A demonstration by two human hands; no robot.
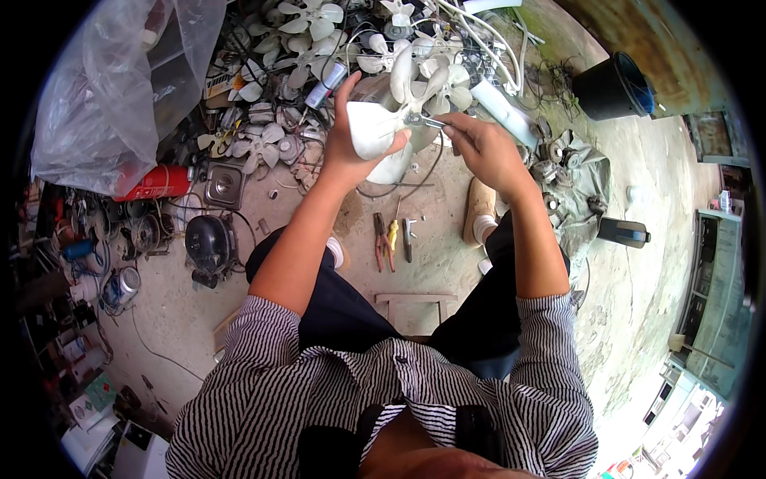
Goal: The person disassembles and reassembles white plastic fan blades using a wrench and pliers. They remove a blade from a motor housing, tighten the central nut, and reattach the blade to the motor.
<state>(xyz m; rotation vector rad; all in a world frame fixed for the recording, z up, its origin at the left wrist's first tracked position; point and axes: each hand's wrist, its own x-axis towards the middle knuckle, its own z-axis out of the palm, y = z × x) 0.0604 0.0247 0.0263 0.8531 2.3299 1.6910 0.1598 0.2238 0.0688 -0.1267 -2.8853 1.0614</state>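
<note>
1. Both hands are occupied: the left hand [349, 152] grips a white fan impeller [375, 128] by one broad blade, thumb near its lower edge; the right hand [487, 152] pinches a slim silver tool [433, 122] between thumb and fingers. The tool's exact kind is too small to tell.

2. The impeller is held up ahead of the person, between the two hands and above the floor [351, 287], with the tool's far end at its hub [413, 118].

3. Keep the left grip firm but gentle; a thin blade would probably flex or crack if it took all the load. Holding closer to the hub should steady it better.

4. Line the tool up squarely with the hub before adding force, since a slanted tip could slip toward the left thumb.

5. Work in small, controlled efforts from the right wrist, and check the seating after each one.

6. Mind the black cable [435, 172] looping just below; a snag could tug the work aside.

7. If the tool bites poorly, the red-handled pliers [379, 227] and the yellow-handled tool [392, 235] lie within reach between the feet.
</note>
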